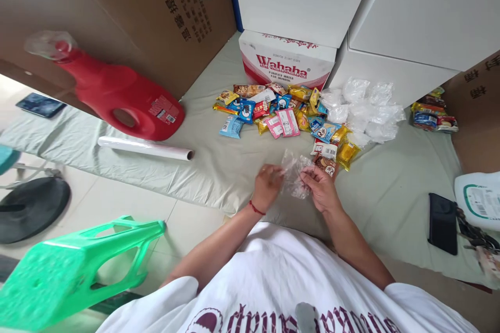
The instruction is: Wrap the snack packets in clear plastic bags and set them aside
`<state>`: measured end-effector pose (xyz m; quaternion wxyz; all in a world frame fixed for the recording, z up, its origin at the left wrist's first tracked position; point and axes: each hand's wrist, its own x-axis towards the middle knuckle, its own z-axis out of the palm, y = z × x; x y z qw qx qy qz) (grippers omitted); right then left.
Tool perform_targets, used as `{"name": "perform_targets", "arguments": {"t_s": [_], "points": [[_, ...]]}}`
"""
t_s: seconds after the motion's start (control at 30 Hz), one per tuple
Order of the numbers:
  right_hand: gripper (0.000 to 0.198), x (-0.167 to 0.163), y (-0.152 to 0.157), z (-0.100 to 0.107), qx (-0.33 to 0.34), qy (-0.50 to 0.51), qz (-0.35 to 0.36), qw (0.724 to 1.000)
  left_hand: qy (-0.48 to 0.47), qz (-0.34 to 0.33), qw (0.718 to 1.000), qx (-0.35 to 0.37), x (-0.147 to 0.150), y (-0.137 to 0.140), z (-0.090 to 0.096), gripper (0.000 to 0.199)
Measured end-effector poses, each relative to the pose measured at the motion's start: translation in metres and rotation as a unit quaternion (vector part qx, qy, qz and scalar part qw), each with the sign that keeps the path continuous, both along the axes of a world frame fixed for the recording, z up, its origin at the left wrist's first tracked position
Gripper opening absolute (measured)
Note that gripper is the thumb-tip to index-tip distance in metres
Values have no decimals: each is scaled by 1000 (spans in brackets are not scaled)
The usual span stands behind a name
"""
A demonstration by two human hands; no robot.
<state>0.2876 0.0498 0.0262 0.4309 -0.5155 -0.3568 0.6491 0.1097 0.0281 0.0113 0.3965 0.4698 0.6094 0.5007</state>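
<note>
A clear plastic bag is stretched between my two hands, just above the cloth-covered surface. My left hand, with a red cord at its wrist, pinches the bag's left side. On the other side, my right hand grips it between thumb and fingers. Beyond my hands lies a pile of small wrapped snacks in blue, pink, yellow and red. A brown snack packet lies right behind my right hand. To the pile's right sits a heap of crumpled clear plastic bags.
A Wahaha carton stands behind the snacks. At left are a red jug and a white roll. A black phone and a white bottle are at right. A green stool stands on the floor.
</note>
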Motion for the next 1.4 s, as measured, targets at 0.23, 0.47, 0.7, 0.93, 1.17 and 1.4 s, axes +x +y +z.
{"name": "perform_targets", "arguments": {"t_s": [0.23,0.47,0.7,0.93,1.17,1.4], "points": [[49,61,-8,-4,-58,-13,-91,994,-298,99,942,-117,-36,26,-12,34],[42,99,-21,-6,-59,-21,-95,993,-325,34,938,-118,-45,20,-6,45],[38,101,-12,-8,-8,15,-121,993,-243,-162,956,38,-80,3,10,44],[41,79,17,2,-5,13,-64,998,149,-444,877,107,-119,-26,56,23],[48,16,72,2,-36,-25,64,997,343,-476,807,68,-136,-94,45,48],[44,-49,91,33,54,-72,253,963,279,-49,949,137,-113,-82,47,11]]}}
